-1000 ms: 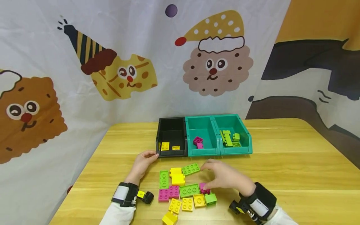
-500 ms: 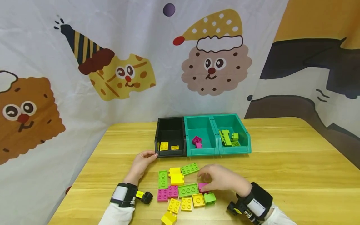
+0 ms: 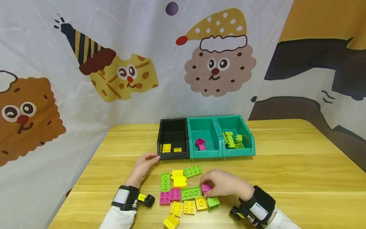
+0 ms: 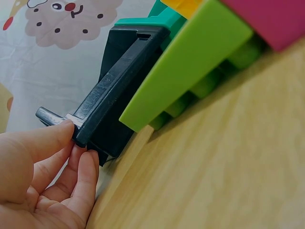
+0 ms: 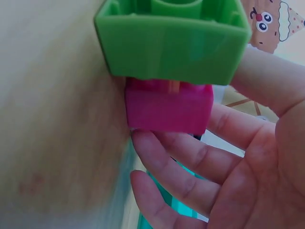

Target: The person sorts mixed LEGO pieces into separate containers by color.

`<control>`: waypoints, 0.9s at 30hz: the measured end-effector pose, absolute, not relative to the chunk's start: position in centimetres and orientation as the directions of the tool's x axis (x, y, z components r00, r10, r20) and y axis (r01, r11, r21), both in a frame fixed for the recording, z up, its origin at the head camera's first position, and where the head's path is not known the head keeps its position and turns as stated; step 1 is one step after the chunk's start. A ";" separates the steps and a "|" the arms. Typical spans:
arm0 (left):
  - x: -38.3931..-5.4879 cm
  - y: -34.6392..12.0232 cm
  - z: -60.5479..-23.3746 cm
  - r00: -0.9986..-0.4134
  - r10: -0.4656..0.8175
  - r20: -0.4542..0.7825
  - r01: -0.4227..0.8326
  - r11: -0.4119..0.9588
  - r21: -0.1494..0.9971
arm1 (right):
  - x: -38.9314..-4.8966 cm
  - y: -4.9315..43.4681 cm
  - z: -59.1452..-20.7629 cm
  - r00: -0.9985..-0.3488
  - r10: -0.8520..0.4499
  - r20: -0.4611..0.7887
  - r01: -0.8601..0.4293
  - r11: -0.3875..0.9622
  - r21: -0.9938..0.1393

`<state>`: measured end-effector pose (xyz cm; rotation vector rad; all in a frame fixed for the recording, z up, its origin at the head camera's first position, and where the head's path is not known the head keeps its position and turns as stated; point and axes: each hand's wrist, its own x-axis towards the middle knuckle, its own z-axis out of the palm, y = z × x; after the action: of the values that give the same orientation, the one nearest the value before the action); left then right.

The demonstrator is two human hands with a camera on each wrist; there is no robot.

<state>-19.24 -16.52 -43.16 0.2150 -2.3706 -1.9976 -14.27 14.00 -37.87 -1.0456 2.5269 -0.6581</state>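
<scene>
My left hand (image 3: 143, 167) pinches the front left corner of a black bin (image 3: 174, 156), its thumb over the rim in the left wrist view. Among the loose toy building bricks, my right hand (image 3: 227, 183) grips a pink brick (image 3: 206, 188) between thumb and fingers. In the right wrist view the fingers curl behind that pink brick (image 5: 169, 107), and a small green brick (image 5: 171, 52) stands before it. A long green brick (image 3: 191, 193) lies just left of the gripped one, and a yellow brick (image 3: 201, 203) in front.
Two teal bins adjoin the black one: the middle bin (image 3: 206, 154) has pink bricks, the right bin (image 3: 240, 152) green ones. Yellow bricks (image 3: 166, 148) lie in the black bin. More pink bricks (image 3: 165, 198), yellow bricks (image 3: 179, 182) and green bricks (image 3: 165, 182) cover the table's front middle.
My right hand has come down a little and its fingers have closed round the pink brick. The left hand keeps its hold on the black bin.
</scene>
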 end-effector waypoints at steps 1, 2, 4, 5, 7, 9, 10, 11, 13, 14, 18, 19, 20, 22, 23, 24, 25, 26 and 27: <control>-19.3 -16.5 -43.2 -0.990 -0.128 -0.062 -0.083 0.165 0.983 | -14.2 14.0 -37.9 -0.679 -0.724 -0.122 -0.575 0.627 -0.525; -19.3 -16.5 -43.2 -0.989 -0.130 -0.063 -0.085 0.166 0.983 | -14.2 13.9 -37.9 -0.679 -0.724 -0.122 -0.576 0.629 -0.522; -19.2 -16.5 -43.2 -0.990 -0.130 -0.064 -0.085 0.167 0.982 | -14.2 13.9 -38.0 -0.681 -0.722 -0.121 -0.577 0.631 -0.518; -19.2 -16.5 -43.2 -0.989 -0.130 -0.065 -0.086 0.166 0.982 | -14.2 13.9 -38.0 -0.682 -0.722 -0.120 -0.578 0.632 -0.516; -19.2 -16.5 -43.3 -0.989 -0.131 -0.063 -0.085 0.170 0.982 | -14.3 13.9 -38.1 -0.682 -0.721 -0.120 -0.577 0.632 -0.517; -19.2 -16.5 -43.2 -0.989 -0.131 -0.064 -0.086 0.172 0.981 | -14.3 13.9 -38.1 -0.684 -0.720 -0.119 -0.575 0.633 -0.519; -19.3 -16.5 -43.2 -0.989 -0.131 -0.062 -0.085 0.175 0.981 | -14.3 13.8 -38.1 -0.684 -0.719 -0.119 -0.574 0.633 -0.520; -19.3 -16.5 -43.2 -0.989 -0.133 -0.064 -0.087 0.176 0.981 | -14.3 13.8 -38.1 -0.686 -0.718 -0.120 -0.573 0.634 -0.519; -19.4 -16.5 -43.2 -0.989 -0.134 -0.066 -0.090 0.176 0.980 | -14.3 13.8 -38.1 -0.687 -0.717 -0.117 -0.573 0.635 -0.519; -19.4 -16.5 -43.2 -0.989 -0.132 -0.065 -0.088 0.178 0.980 | -14.3 13.8 -38.1 -0.689 -0.715 -0.116 -0.573 0.636 -0.517; -19.5 -16.6 -43.2 -0.989 -0.133 -0.065 -0.088 0.178 0.980 | -14.2 13.8 -37.9 -0.696 -0.711 -0.101 -0.575 0.636 -0.515; -19.5 -16.5 -43.2 -0.989 -0.134 -0.066 -0.090 0.176 0.980 | -14.2 13.9 -37.9 -0.699 -0.708 -0.099 -0.573 0.637 -0.516; -19.5 -16.5 -43.2 -0.989 -0.134 -0.064 -0.088 0.180 0.980 | -14.1 13.9 -37.8 -0.702 -0.706 -0.095 -0.569 0.636 -0.521; -19.4 -16.5 -43.1 -0.989 -0.133 -0.064 -0.087 0.177 0.980 | -14.1 14.0 -37.7 -0.706 -0.703 -0.090 -0.566 0.635 -0.526; -19.3 -16.5 -43.1 -0.989 -0.133 -0.065 -0.088 0.177 0.980 | -14.1 14.0 -37.7 -0.707 -0.702 -0.088 -0.564 0.634 -0.529; -19.2 -16.5 -43.1 -0.989 -0.131 -0.064 -0.087 0.176 0.981 | -14.1 14.0 -37.6 -0.708 -0.701 -0.085 -0.564 0.633 -0.530; -19.2 -16.5 -43.0 -0.989 -0.130 -0.064 -0.086 0.175 0.981 | -14.1 14.0 -37.5 -0.706 -0.703 -0.082 -0.566 0.631 -0.531; -19.1 -16.5 -43.0 -0.990 -0.129 -0.064 -0.086 0.175 0.981 | -14.1 14.1 -37.5 -0.704 -0.706 -0.079 -0.570 0.627 -0.531; -19.1 -16.5 -42.9 -0.990 -0.128 -0.066 -0.088 0.171 0.981 | -14.1 14.1 -37.4 -0.702 -0.708 -0.076 -0.573 0.625 -0.530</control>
<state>-19.07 -16.51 -42.94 0.2197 -2.3796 -1.9900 -14.10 14.10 -37.42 -1.0392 2.5724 -0.6971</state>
